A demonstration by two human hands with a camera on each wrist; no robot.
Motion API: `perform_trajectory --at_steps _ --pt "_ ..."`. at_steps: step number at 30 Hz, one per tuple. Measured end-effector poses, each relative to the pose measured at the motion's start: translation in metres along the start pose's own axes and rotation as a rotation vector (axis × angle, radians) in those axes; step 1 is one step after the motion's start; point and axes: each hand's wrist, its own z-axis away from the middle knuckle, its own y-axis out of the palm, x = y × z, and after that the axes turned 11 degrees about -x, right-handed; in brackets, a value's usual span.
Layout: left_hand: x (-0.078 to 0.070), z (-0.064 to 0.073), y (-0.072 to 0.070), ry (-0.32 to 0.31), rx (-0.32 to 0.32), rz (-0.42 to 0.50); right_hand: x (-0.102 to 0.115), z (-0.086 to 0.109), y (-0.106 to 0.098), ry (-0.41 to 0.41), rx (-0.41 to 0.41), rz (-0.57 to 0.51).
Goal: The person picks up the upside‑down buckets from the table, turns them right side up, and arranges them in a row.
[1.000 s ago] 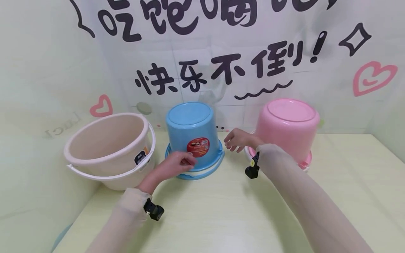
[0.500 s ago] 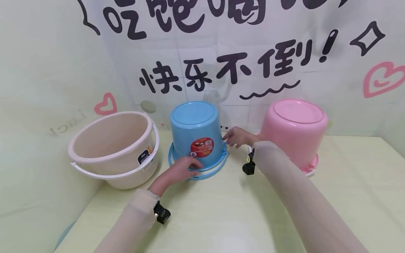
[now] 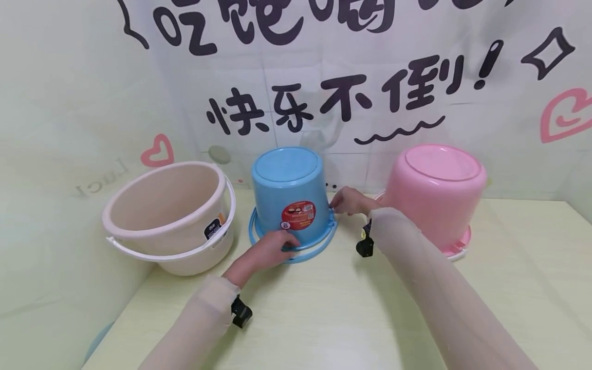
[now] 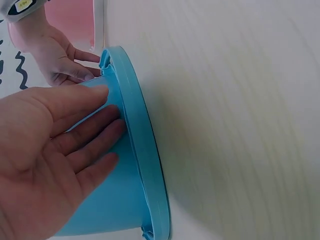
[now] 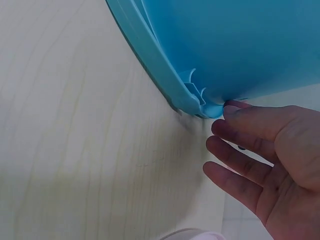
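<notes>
A blue bucket stands upside down on the table, its rim and handle at the bottom and a red label facing front. My left hand is at its front left, just over the rim; in the left wrist view the fingers lie loosely extended along the bucket's wall. At the bucket's right side is my right hand. Its thumb and forefinger meet the end of the blue rim in the right wrist view, with the other fingers spread loosely. Whether they press on it, I cannot tell.
Left of the blue bucket, an upright cream bucket with a white handle stands by the side wall. A pink bucket is upside down to the right, behind my right forearm. A printed cloth hangs behind the pale wooden table.
Both hands have drawn in on the blue bucket: the left moved right along its front rim, the right came up against its right side. The head view has shifted slightly. The buckets stayed put.
</notes>
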Motion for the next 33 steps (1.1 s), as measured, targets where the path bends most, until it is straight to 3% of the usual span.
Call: perform_trajectory --at_steps 8,13,23,28,33 --pt "-0.002 -0.001 0.004 -0.009 0.019 -0.062 -0.003 -0.001 0.004 -0.034 0.003 0.03" --pt "-0.004 -0.002 0.004 -0.033 0.022 -0.071 -0.003 0.0 0.006 -0.102 -0.022 0.064" --pt "-0.004 -0.003 0.003 0.011 0.083 -0.111 -0.001 -0.003 0.009 -0.21 -0.039 0.143" --pt "-0.007 -0.005 0.002 0.017 0.11 -0.121 -0.001 -0.004 0.012 -0.287 -0.063 0.196" --pt "-0.008 -0.003 0.001 0.003 0.112 -0.13 0.001 -0.004 0.015 -0.314 -0.068 0.231"
